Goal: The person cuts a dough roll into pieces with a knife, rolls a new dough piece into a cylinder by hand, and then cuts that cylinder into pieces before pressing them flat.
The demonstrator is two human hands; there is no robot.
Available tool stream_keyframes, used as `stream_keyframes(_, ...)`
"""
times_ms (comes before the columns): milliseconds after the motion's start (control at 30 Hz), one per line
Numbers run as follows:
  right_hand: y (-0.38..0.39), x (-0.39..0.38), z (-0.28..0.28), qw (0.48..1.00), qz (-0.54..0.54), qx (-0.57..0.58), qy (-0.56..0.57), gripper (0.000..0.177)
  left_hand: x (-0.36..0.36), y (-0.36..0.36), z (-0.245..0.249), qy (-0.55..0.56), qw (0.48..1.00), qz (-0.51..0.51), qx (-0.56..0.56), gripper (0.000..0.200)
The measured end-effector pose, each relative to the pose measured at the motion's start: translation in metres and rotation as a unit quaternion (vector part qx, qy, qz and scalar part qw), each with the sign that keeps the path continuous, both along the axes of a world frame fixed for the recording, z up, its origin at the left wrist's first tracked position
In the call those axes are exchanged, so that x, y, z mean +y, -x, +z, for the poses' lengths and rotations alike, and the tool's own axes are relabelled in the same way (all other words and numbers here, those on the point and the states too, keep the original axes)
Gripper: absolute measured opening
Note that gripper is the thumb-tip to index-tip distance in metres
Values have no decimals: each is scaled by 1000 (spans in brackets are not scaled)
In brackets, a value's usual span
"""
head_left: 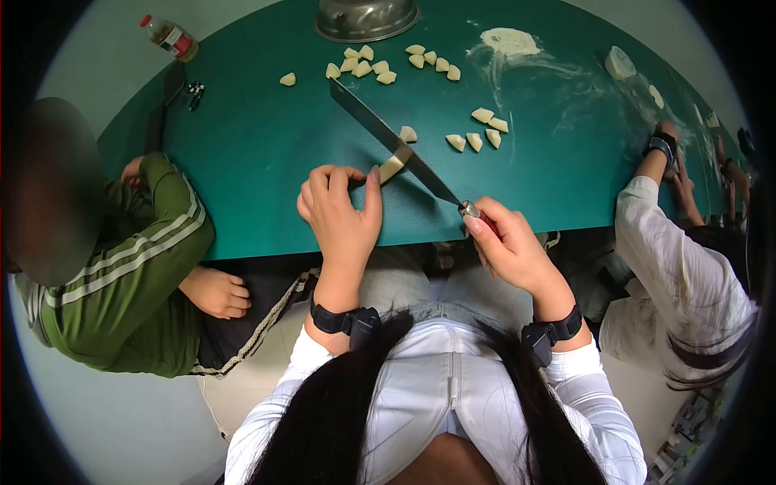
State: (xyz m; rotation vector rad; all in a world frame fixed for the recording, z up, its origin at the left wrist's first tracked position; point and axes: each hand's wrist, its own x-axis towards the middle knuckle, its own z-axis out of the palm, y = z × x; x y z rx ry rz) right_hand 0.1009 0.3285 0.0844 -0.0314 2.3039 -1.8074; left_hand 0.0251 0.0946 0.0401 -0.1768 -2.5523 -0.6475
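My right hand (505, 245) grips the handle of a long kitchen knife (368, 117), whose blade points to the far left across the green table (267, 178). The blade lies over a short dough roll (393, 166). My left hand (343, 208) pinches the near end of this roll between thumb and fingers. Just beyond the blade sits one cut dough piece (408, 134). Several more dough pieces (474, 142) lie to the right of the knife, and others (361, 68) are scattered past its tip.
A metal bowl (366, 18) stands at the far edge, with a flour pile (509, 41) to its right. A red-capped bottle (170, 38) is at far left. People sit on both sides: a green sleeve (137, 259) left, a white sleeve (679, 250) right.
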Motion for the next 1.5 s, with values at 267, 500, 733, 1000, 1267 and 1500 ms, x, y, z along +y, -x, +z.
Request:
stream_keyframes(267, 3, -5, 2, 995, 10, 58, -77, 29, 0, 2, -4, 3, 1000, 3, 13, 23)
stream_keyframes(500, 1, -9, 3, 993, 12, 79, -89, 29, 0, 4, -7, 9, 1000, 1, 20, 16)
stream_keyframes(733, 1, -12, 1, 990, 16, 88, -109, 28, 0, 3, -9, 2, 1000, 3, 24, 14)
stream_keyframes(1000, -1, -14, -1, 988, 9, 89, -125, 29, -1, 4, -11, -2, 1000, 0, 31, 12)
stream_keyframes(1267, 1, -17, 4, 988, 0, 80, -131, 31, -2, 2, -9, -50, 995, -17, 87, 13)
stream_keyframes(1500, 7, -17, 20, 984, 9, 57, -170, 33, -3, 0, -8, -85, 991, -27, 96, 16)
